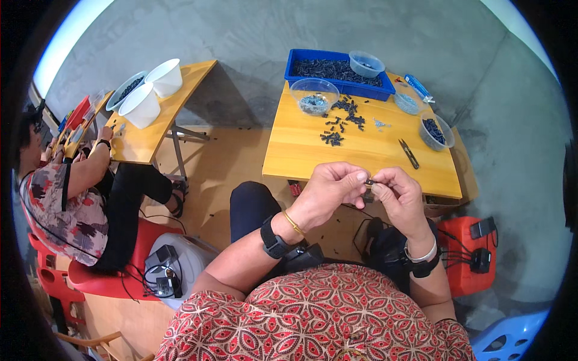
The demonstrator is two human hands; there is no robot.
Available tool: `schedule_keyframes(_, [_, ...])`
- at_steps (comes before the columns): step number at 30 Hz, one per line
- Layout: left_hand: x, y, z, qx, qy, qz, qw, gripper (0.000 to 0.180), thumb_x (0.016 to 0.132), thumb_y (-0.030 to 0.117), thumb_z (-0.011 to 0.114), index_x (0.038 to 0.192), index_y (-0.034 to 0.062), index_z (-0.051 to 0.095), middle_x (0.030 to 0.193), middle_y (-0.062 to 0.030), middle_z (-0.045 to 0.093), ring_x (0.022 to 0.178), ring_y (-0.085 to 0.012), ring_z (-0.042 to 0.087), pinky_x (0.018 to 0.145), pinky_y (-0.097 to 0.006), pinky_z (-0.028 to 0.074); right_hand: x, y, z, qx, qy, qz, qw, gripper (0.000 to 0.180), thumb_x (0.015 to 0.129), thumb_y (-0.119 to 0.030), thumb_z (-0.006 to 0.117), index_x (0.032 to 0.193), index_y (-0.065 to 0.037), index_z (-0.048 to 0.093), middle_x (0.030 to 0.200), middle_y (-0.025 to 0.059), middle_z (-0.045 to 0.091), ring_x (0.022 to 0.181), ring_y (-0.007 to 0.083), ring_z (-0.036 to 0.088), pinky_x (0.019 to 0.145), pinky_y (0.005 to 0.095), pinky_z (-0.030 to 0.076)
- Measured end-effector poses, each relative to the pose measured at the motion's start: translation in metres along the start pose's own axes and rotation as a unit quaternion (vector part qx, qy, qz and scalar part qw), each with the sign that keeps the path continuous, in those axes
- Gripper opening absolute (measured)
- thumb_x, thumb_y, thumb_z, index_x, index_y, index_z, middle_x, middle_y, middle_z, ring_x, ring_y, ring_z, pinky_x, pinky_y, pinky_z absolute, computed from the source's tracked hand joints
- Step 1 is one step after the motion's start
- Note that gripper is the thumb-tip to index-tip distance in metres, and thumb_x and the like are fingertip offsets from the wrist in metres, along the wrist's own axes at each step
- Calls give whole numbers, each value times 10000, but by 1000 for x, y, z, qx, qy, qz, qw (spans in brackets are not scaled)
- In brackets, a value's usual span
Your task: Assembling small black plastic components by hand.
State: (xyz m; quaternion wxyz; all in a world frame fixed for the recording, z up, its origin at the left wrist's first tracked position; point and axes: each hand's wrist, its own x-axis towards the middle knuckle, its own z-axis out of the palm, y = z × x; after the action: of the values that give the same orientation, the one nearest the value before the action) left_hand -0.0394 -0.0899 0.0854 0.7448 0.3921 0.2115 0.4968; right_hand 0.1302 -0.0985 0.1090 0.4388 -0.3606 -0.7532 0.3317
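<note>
Just past the front edge of the wooden table (373, 157), both my hands meet over my lap. My left hand (336, 188) pinches one end of a small black part (370, 182) between thumb and fingers. On its other side my right hand (400, 197) closes its thumb and fingertips on the same part. Most of it is hidden by the fingers, so its exact kind cannot be told. Several similar small black parts (332, 139) lie loose on the tabletop. A pair of thread snips (409, 154) rests near the right side.
A blue tray (385, 93) full of black parts stands at the table's back, with a clear bowl (314, 88) before it. Another tub (447, 137) sits at the right edge. To my left, a co-worker (75, 186) sits at a second table (141, 144). Red stools (463, 240) flank me.
</note>
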Motion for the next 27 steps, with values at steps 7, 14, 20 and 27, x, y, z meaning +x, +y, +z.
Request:
schedule_keyframes(7, [21, -16, -9, -46, 31, 26, 998, 152, 807, 50, 561, 944, -13, 583, 855, -102, 611, 704, -156, 599, 648, -279, 529, 10, 43, 20, 110, 101, 8, 989, 72, 812, -6, 527, 864, -10, 477, 709, 4, 515, 631, 52, 486, 579, 191, 411])
schedule_keyframes(14, [55, -50, -26, 339, 136, 134, 921, 76, 753, 49, 600, 786, -18, 617, 715, -92, 621, 652, -141, 595, 576, -270, 469, 16, 90, 19, -61, 123, -15, 990, 94, 778, -20, 557, 831, -9, 480, 695, 80, 531, 622, 154, 531, 579, 253, 430])
schedule_keyframes(20, [85, -66, -39, 507, 96, 229, 825, 76, 693, 23, 581, 758, 0, 615, 701, -157, 590, 646, -305, 566, 583, -341, 454, 16, 119, 19, -190, 178, -27, 965, 131, 703, 33, 575, 789, -13, 487, 729, 129, 533, 680, 305, 516, 619, 349, 418])
schedule_keyframes(27, [101, -72, -54, 619, 24, 273, 736, 54, 657, 48, 609, 706, 25, 612, 670, -124, 583, 619, -296, 537, 618, -368, 409, 27, 128, -3, -243, 116, -63, 961, 98, 693, 40, 534, 758, -18, 489, 734, 126, 522, 708, 301, 486, 648, 367, 393])
